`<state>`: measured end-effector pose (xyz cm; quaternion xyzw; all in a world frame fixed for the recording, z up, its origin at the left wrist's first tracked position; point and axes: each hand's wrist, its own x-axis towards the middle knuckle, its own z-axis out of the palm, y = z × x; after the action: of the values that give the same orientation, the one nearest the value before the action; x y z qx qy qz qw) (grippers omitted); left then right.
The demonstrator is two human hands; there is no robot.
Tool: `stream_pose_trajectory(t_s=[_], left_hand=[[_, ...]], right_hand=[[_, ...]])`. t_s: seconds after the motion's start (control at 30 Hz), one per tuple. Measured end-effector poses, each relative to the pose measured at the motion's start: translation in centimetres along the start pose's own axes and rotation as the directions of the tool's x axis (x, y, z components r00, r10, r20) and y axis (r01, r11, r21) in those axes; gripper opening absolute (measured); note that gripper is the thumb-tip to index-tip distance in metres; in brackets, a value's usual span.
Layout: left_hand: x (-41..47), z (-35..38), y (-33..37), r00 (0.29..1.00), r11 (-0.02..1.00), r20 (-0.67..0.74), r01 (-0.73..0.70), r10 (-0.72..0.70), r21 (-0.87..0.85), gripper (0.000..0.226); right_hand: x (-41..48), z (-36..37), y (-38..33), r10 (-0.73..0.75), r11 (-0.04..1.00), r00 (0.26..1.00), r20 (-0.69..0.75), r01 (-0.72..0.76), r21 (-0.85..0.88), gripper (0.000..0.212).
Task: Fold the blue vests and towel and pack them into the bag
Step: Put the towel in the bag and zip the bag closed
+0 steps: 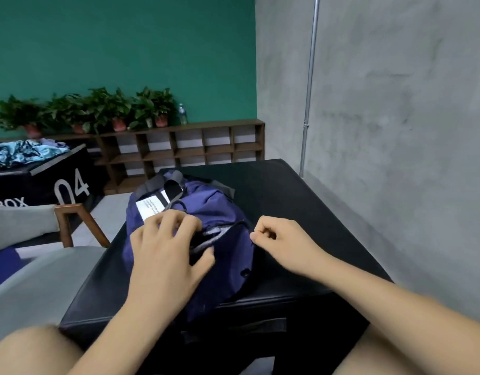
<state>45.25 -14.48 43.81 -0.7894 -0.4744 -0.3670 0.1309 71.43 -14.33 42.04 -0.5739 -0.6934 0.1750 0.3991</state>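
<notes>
My left hand [166, 255] presses on the blue bag [220, 209], fingers loose. My right hand [276, 239] pinches the bag's edge.

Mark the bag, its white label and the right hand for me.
bag [220, 212], head view, blue top fabric.
white label [148, 211], head view, middle of the label.
right hand [282, 239], head view, back of the hand.

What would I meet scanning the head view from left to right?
A heap of light-blue clothes on the black box → wooden chair frame → left hand, resting on the blue bag → right hand, at the bag's right edge → metal pipe on the grey wall.
</notes>
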Motion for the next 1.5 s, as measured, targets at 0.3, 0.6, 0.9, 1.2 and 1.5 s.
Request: stream_pose_trajectory(t_s=[0.3,0.6,0.9,1.2,1.5], left_hand=[[1.4,2.1,3.3,0.993,0.993,-0.027,-0.112,0.113,0.041,0.027],[1.4,1.7,2.1,0.997,0.993,-0.016,-0.075,0.074,-0.086,0.024],[1.4,1.4,2.0,0.999,0.991,-0.015,-0.040,0.038,-0.126,0.030],[1.1,1.3,1.8,1.000,0.988,-0.014,-0.029,0.028,-0.150,0.031],[1.1,1.5,1.6,1.000,0.984,-0.019,-0.016,0.013,-0.180,0.030]], right_hand=[[-0.4,0.8,0.1,0.007,1.000,0.999,-0.033,-0.006,0.027,0.027],[-2.8,2.1,3.7,0.378,0.918,0.917,0.125,-0.389,0.075,0.041],[-2.8,3.2,5.0,0.421,0.631,0.749,0.511,-0.647,0.428,0.016],[-2.8,1.4,1.8,0.458,0.779,0.853,0.249,-0.520,0.350,0.028],[0.4,-1.4,-5.3,0.320,0.918,0.937,0.140,-0.343,0.197,0.024]])
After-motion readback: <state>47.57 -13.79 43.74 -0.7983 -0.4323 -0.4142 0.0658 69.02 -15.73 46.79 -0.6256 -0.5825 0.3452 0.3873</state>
